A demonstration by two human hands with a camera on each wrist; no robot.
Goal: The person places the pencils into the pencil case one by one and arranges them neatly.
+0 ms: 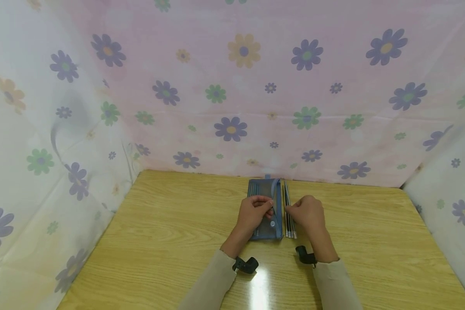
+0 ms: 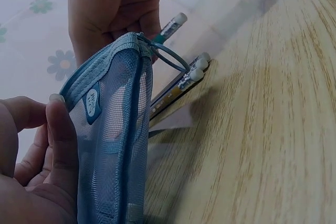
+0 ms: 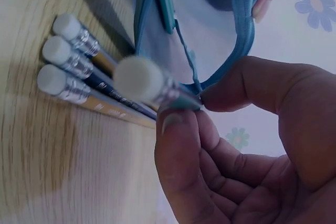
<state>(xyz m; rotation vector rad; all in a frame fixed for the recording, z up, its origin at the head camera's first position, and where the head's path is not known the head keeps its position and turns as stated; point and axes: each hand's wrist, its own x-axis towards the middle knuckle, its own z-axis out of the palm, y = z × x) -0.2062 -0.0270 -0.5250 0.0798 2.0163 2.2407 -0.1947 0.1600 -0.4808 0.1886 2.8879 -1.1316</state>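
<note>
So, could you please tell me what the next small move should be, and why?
I'd probably ease the pencil into the pouch: the right hand pinches it near the eraser end, right at the pouch, which gapes open, and the left hand holds the pouch.

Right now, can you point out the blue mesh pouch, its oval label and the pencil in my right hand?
Blue mesh pouch (image 2: 113, 142): left wrist view, on its mesh side.
Oval label (image 2: 93, 102): left wrist view, on its middle.
Held pencil (image 3: 140, 80): right wrist view, on its white eraser.
</note>
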